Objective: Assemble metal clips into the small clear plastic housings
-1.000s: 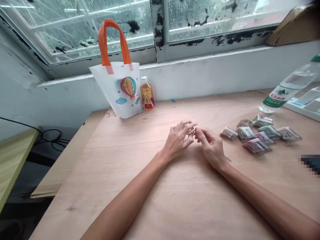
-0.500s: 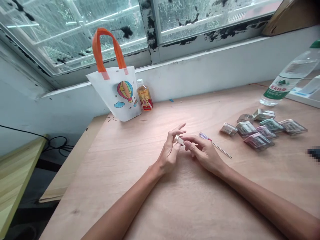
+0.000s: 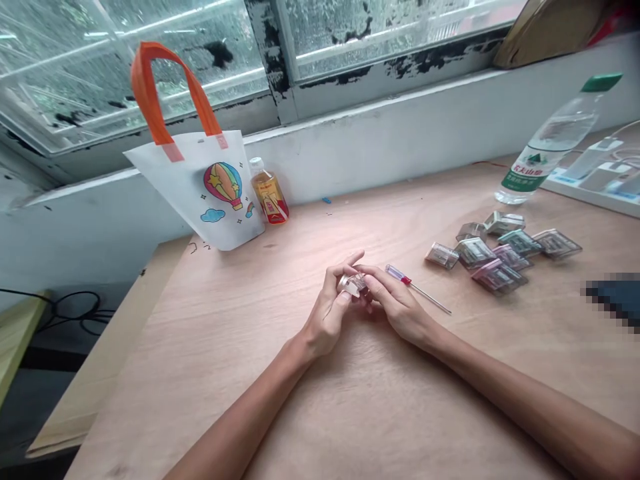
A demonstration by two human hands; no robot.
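Note:
My left hand (image 3: pixel 324 319) is closed round the pale part of a small pencil sharpener (image 3: pixel 350 285), pinching it between thumb and fingers above the table. On its other side, my right hand (image 3: pixel 403 308) grips the see-through, dark-tinted part with thumb and fingertips. Fingers cover much of the piece, so I cannot tell whether its two parts are joined. Just beyond my right hand lies a screwdriver (image 3: pixel 399 274) with a clear purplish handle and a red collar, its metal shaft pointing toward the right.
Several clear-cased pencil sharpeners (image 3: pixel 499 276) lie grouped on the right of the wooden table (image 3: pixel 300 413). Behind them stand a water bottle (image 3: pixel 530 170) and a white tray (image 3: pixel 590 195). A white bag (image 3: pixel 193 193) with orange handles and an amber drink bottle (image 3: pixel 270 193) stand at the back left.
The view has shifted to the right. My hands have turned the sharpener, and its see-through part now shows between them. My right thumb and fingers have moved onto that part.

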